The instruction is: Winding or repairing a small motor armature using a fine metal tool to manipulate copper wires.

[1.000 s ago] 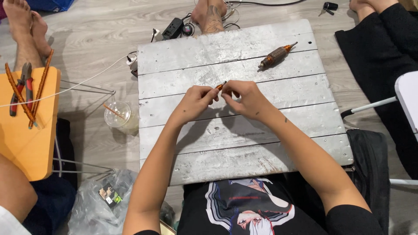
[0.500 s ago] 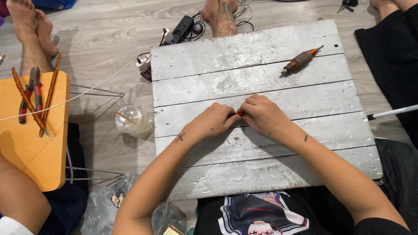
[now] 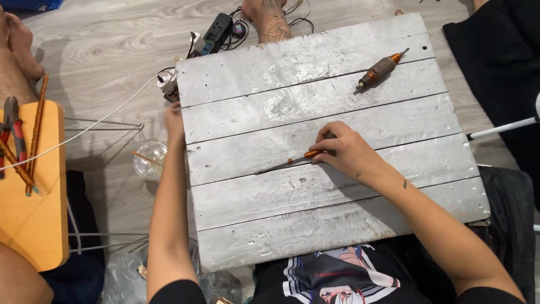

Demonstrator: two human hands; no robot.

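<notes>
My right hand point(image 3: 349, 153) pinches the orange end of a thin rod point(image 3: 287, 162) lying mid-counter point(image 3: 337, 225), its long axis running left from my fingers point(image 3: 326, 147), while my left hand point(image 3: 173, 115), grip unclear, sits off the counter's left edge.

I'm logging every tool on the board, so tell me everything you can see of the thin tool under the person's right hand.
The thin tool is a slim, dark metal shaft ending in an orange, shiny-looking grip. It lies flat on the grey plank board, slanting from lower left up to the right. The right hand rests on the board and pinches the orange end between its fingertips; the shaft's far tip lies free on the wood. Its tip shape is too small to tell.
</notes>
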